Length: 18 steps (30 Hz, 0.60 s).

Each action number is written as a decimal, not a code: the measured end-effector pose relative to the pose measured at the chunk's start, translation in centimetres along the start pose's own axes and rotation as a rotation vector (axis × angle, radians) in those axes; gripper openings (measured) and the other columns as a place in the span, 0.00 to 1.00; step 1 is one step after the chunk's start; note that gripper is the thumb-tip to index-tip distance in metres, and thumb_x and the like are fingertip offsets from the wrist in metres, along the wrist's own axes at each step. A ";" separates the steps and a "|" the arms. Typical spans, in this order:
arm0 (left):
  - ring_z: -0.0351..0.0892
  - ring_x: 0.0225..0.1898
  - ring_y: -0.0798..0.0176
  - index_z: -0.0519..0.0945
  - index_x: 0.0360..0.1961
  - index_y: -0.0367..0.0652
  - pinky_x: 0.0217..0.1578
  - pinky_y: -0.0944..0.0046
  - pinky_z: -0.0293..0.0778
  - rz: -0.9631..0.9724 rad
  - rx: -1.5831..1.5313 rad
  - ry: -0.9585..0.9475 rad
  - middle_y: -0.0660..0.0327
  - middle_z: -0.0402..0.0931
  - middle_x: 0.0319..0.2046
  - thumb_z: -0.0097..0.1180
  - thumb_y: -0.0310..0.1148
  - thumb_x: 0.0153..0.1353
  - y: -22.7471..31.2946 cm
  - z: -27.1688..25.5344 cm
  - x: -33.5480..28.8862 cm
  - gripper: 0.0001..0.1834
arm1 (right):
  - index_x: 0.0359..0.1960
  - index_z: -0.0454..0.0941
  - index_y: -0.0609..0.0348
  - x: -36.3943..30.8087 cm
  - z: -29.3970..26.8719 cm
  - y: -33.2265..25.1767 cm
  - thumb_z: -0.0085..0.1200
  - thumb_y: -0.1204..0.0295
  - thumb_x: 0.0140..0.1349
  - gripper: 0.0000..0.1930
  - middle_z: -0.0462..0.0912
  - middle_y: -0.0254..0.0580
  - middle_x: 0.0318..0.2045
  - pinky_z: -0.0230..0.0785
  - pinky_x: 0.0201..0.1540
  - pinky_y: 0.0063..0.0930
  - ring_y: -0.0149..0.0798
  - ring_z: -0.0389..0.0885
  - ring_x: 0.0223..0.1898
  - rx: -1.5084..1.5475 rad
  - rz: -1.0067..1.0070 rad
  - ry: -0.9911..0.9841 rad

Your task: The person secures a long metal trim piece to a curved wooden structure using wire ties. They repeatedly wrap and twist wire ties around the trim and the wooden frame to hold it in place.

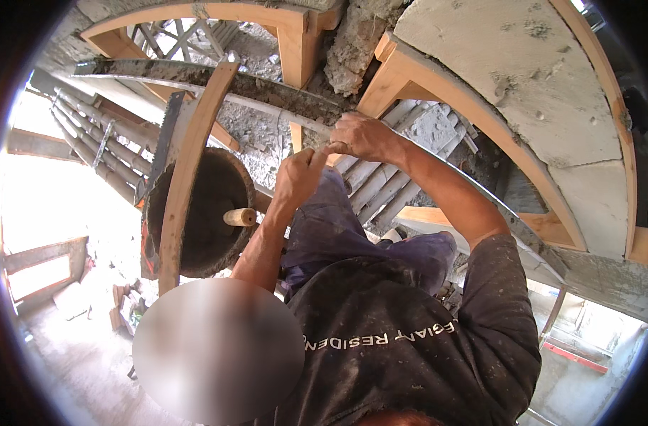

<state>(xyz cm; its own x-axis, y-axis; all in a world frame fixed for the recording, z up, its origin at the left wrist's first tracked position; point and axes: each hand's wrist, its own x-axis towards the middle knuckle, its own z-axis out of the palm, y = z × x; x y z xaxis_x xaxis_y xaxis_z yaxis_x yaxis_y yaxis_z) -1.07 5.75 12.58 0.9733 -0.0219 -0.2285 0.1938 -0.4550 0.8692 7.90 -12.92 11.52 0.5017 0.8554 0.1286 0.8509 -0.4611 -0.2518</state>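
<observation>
My left hand (299, 176) is curled closed, its thumb side up against my right hand (363, 136). The right hand is closed too, its fingertips pressed together where the two hands meet. Whatever lies between the fingers is too small or hidden to name. Both hands are over a long mortar-smeared strip (267, 106) that passes under them. A curved wooden board (189, 170) stands to the left of my left forearm. Close behind it are a toothed saw blade (169, 131) and a dark round tub (207, 192), with a wooden handle (240, 217) sticking out.
Curved wooden frames (438, 78) border a pale concrete panel (523, 78) at the upper right. Several bamboo-like poles (391, 186) lie beyond my legs; more poles (107, 138) run along the left. Rubble (128, 305) lies at the lower left. A blurred patch hides part of the view.
</observation>
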 end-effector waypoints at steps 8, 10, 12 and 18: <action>0.74 0.16 0.59 0.76 0.20 0.37 0.20 0.62 0.68 0.143 0.092 0.006 0.55 0.71 0.12 0.55 0.33 0.52 -0.4 -8.0 -12.7 0.10 | 0.27 0.75 0.49 0.1 0.4 -16.6 0.50 0.62 0.52 0.08 0.71 0.34 0.21 0.66 0.29 0.34 0.38 0.74 0.26 0.258 -0.121 0.265; 0.72 0.12 0.58 0.73 0.17 0.37 0.15 0.63 0.66 0.218 0.263 0.012 0.55 0.70 0.11 0.61 0.32 0.48 -1.0 -10.6 -16.5 0.12 | 0.32 0.77 0.53 1.3 0.1 -20.3 0.49 0.58 0.54 0.13 0.73 0.36 0.23 0.66 0.37 0.35 0.39 0.74 0.30 0.278 -0.076 0.025; 0.71 0.11 0.59 0.71 0.15 0.37 0.14 0.64 0.64 0.272 0.423 0.116 0.55 0.69 0.10 0.64 0.32 0.46 -1.3 -11.5 -17.5 0.15 | 0.33 0.77 0.55 2.0 -0.2 -19.5 0.48 0.54 0.55 0.17 0.74 0.38 0.24 0.64 0.44 0.36 0.40 0.74 0.33 0.258 -0.134 0.292; 0.63 0.09 0.63 0.68 0.12 0.38 0.11 0.65 0.58 0.284 0.489 0.353 0.57 0.65 0.08 0.66 0.34 0.45 -0.6 -12.1 -16.1 0.19 | 0.26 0.77 0.58 0.2 0.7 -8.4 0.47 0.47 0.54 0.24 0.77 0.42 0.26 0.62 0.48 0.34 0.42 0.75 0.36 0.157 0.056 0.162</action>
<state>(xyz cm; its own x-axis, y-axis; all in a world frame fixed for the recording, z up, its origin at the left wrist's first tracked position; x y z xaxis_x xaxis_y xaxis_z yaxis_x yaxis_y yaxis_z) -15.33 17.18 21.05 0.9762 0.0548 0.2097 -0.0730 -0.8278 0.5562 0.79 -8.67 12.95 0.5766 0.7747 0.2596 0.7928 -0.4537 -0.4069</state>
